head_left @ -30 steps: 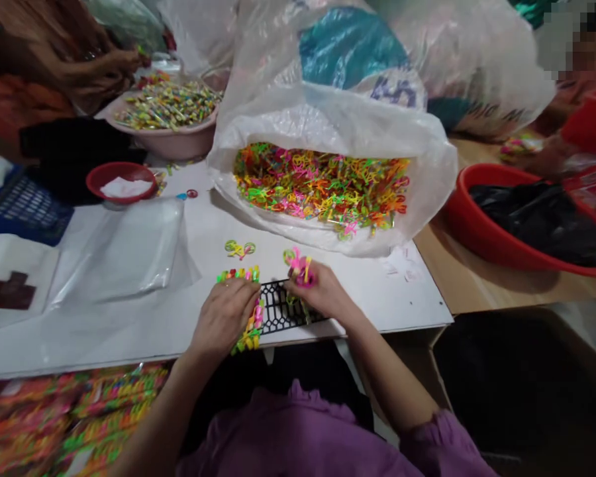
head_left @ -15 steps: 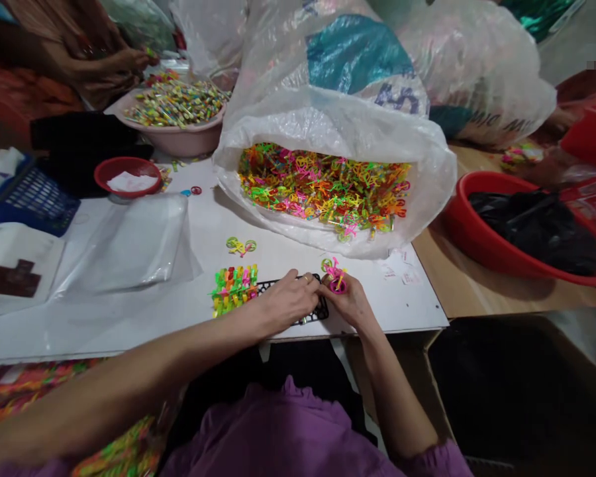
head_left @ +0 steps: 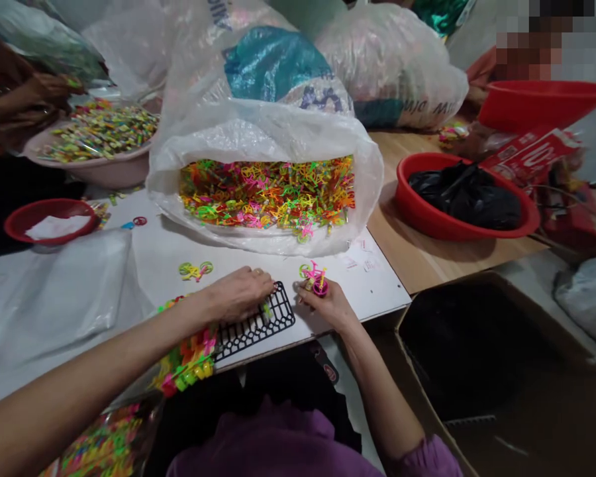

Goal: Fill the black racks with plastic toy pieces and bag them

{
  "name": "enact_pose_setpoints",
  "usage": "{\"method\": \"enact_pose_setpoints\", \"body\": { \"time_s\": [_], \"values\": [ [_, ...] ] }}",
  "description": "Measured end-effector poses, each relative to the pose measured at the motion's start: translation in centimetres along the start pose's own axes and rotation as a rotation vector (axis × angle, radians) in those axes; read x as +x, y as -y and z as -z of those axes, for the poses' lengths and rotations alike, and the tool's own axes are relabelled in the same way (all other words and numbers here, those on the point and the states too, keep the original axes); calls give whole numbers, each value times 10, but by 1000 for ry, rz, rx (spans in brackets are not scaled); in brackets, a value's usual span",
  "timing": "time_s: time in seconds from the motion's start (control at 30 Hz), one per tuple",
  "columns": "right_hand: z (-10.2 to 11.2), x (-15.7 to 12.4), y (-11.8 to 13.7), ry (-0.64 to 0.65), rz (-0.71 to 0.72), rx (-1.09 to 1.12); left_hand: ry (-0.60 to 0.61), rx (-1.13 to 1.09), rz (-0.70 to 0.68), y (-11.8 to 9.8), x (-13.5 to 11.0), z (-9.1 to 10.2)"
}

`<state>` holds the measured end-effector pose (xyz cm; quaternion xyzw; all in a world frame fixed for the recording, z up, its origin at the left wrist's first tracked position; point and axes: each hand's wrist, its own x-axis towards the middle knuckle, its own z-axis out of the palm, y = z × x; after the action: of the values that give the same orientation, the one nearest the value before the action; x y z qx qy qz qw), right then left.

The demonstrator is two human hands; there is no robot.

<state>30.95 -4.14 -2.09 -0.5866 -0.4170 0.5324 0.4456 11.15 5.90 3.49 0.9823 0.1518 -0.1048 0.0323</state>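
My right hand (head_left: pixel 326 306) pinches a small pink and green plastic toy bicycle (head_left: pixel 314 278) between its fingers, above the white board. My left hand (head_left: pixel 241 295) lies across the upper end of a black plastic grid rack (head_left: pixel 255 324), with a small green piece (head_left: pixel 266 310) at its fingertips. A row of bright multicoloured toy bicycles (head_left: pixel 186 358) sits at the rack's lower left, partly hidden by my left forearm. One yellow and green toy bicycle (head_left: pixel 193 270) lies loose on the white board (head_left: pixel 173 255), just beyond my left hand.
A transparent plastic bag (head_left: pixel 265 192) full of multicoloured toy parts lies open at the back of the board. Beyond it are a pink basin (head_left: pixel 99 165), a co-worker's hands (head_left: pixel 40 99), and a red basin (head_left: pixel 464 199) holding black plastic. A cardboard box (head_left: pixel 477 351) stands at lower right.
The view has swung, shifting the scene left. My left hand has moved from beside my right hand onto the rack's end. The rack now sits tilted, with the toy row lower, near my forearm.
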Motion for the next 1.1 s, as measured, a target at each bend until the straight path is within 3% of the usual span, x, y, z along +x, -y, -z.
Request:
{"method": "enact_pose_setpoints", "body": {
  "time_s": [0.17,0.27,0.33,0.47,0.57,0.63,0.73,0.83,1.1],
  "values": [
    [-14,4,4,52,57,-20,-235,62,370,53,-5,61],
    [-30,10,1,104,108,-79,-316,55,463,48,-27,70],
    [-44,13,2,133,153,-152,-367,11,505,30,-51,59],
    [-83,17,4,182,220,-170,-542,-207,705,-12,-104,19],
    [-115,21,-4,261,232,-308,-622,-340,768,-34,-125,-7],
    [-131,25,-14,263,235,-438,-659,-346,744,-41,-125,-18],
    [-142,32,-27,191,275,-467,-600,-331,685,-44,-114,-27],
    [-144,35,-29,195,343,-485,-540,-371,657,-43,-104,-33],
    [-144,30,-19,296,471,-841,-564,-403,695,-46,-101,-40]
  ]
}}
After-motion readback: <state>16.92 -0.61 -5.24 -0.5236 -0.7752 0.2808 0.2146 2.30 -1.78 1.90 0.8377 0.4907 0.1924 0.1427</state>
